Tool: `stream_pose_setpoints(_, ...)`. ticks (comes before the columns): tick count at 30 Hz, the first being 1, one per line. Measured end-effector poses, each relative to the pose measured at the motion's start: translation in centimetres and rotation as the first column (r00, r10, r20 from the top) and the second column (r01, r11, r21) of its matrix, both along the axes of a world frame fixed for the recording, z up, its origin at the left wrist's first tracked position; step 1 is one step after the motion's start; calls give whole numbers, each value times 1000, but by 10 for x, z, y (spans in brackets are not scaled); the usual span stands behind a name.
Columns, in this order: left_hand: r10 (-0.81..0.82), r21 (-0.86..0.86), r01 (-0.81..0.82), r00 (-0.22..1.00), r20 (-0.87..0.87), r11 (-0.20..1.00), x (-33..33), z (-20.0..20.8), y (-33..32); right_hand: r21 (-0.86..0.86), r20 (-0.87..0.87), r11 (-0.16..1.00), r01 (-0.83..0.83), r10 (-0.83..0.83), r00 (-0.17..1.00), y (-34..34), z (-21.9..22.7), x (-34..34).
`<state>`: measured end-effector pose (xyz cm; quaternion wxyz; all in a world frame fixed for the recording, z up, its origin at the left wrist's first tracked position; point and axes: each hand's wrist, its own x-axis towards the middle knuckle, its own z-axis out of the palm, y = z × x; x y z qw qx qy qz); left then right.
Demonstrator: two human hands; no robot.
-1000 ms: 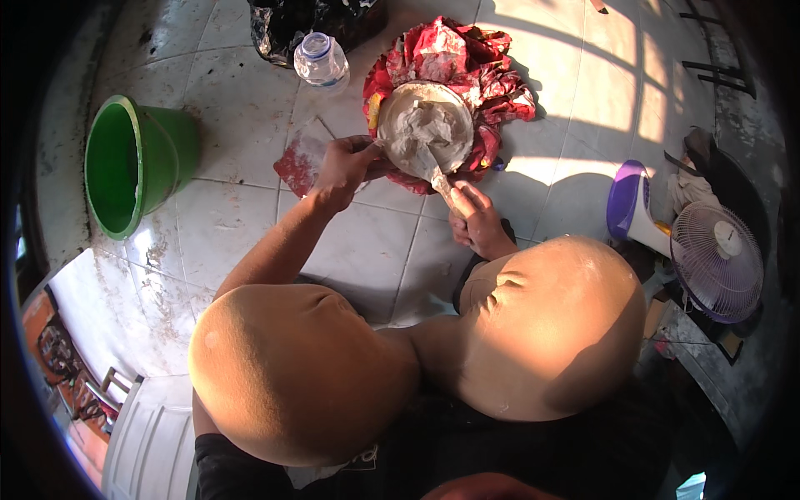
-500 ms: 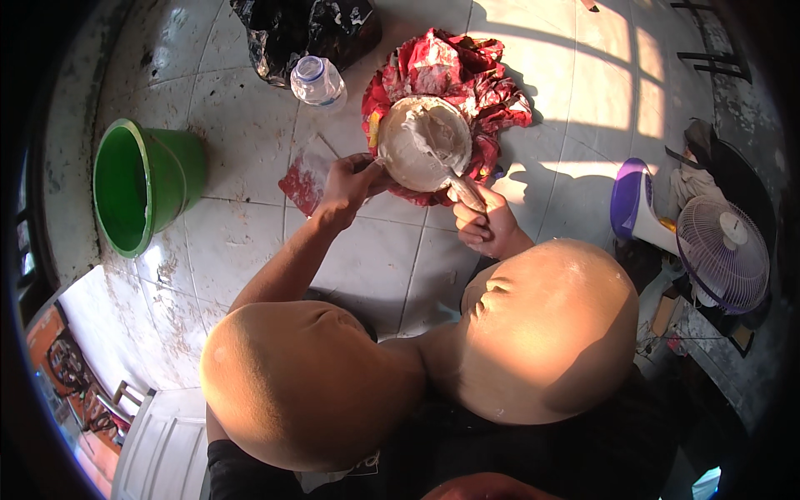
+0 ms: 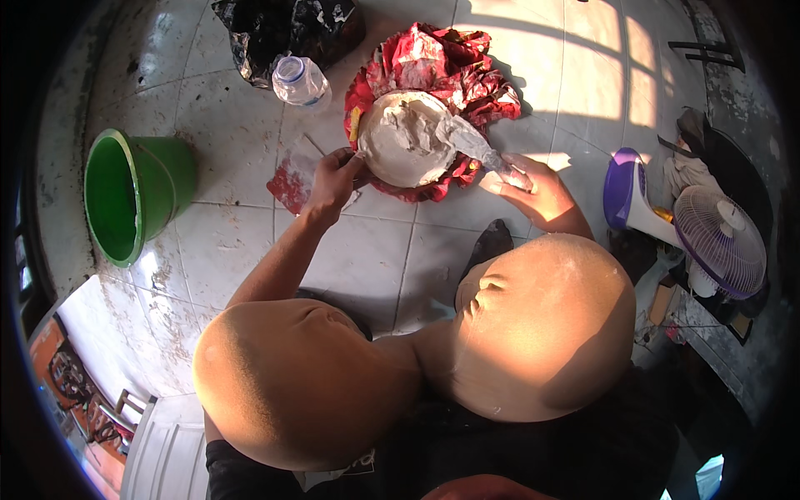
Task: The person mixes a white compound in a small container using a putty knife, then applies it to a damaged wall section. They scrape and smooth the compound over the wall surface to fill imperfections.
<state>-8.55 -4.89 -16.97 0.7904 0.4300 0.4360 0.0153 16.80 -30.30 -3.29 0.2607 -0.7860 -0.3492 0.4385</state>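
Observation:
A round, shallow bowl (image 3: 372,167) of thick whitish paste (image 3: 404,125) rests on a crumpled, paste-smeared red sheet (image 3: 479,100). At its left rim, my left hand (image 3: 335,179) pinches the edge between thumb and fingers. My right hand (image 3: 529,185) is closed round the handle of a paste-coated spatula (image 3: 471,140), to the right of the bowl. The spatula's broad end lies over the right rim, touching or just above the paste. Thick paste hides the exact shape of its blade.
A green bucket (image 3: 179,171) stands at the left. Beyond the bowl are a clear plastic bottle (image 3: 302,83) and a black plastic bag (image 3: 292,33). A red scrap (image 3: 290,185) lies beside my left hand. A purple-and-white fan (image 3: 721,242) is at the right. My bent knees (image 3: 542,325) are in front.
The spatula has moved from over the bowl's middle to its right rim, and its coated blade now shows. My right hand has shifted right and turned. My left hand stays at the rim.

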Motion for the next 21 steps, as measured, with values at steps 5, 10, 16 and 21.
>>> stream_pose_setpoints(5,-27,156,33,999,-36,987,-1,-9,4,-92,275,991,-93,115,955,13,-6,12)
stream_pose_setpoints(10,-130,269,126,992,-3,955,0,-3,10,42,0,994,100,-100,995,-7,-92,19)
stream_pose_setpoints(16,-150,365,125,988,40,923,-4,-11,11,196,-113,981,9,13,994,50,-115,45)
stream_pose_setpoints(21,-209,458,156,976,67,875,-7,-17,15,94,375,936,-339,282,883,90,-33,40)
